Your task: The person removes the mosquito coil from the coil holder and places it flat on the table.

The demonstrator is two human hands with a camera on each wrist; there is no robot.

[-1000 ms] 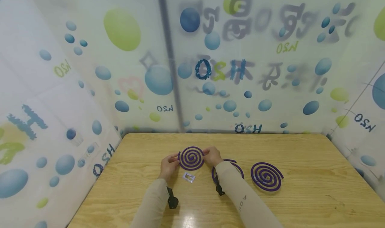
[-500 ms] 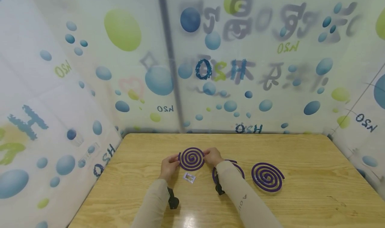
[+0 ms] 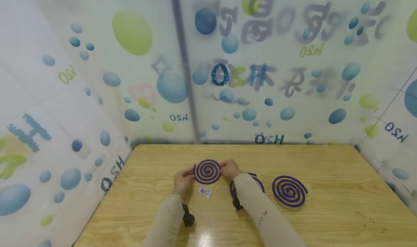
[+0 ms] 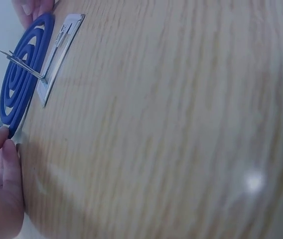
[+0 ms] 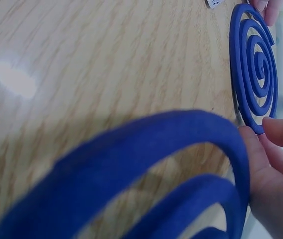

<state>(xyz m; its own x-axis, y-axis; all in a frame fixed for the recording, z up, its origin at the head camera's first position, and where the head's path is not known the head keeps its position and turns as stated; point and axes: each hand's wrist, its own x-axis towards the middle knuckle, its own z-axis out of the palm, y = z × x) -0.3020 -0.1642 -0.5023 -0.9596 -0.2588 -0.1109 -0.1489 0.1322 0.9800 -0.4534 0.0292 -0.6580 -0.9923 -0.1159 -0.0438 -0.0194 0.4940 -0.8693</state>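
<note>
coil [image 3: 207, 171]: one purple spiral, just beyond the stand [image 4: 56, 64]; whether it touched the stand's prong [image 4: 27, 67] could not be told.

left hand [image 3: 182, 181]: thumb and fingers pinching the coil's left rim.

right hand [image 3: 230, 169]: thumb and fingers pinching its right rim.

second coil [image 5: 181, 128]: right of the stand, partly hidden by the right sleeve [image 3: 268, 214].

third coil [image 3: 289, 191]: farther right of the stand.

hazards, judged: uneven pull between the pinches could have snapped the seemingly brittle coil; a bump on the prong could have chipped it; a lowered sleeve could have shoved the second coil.
</note>
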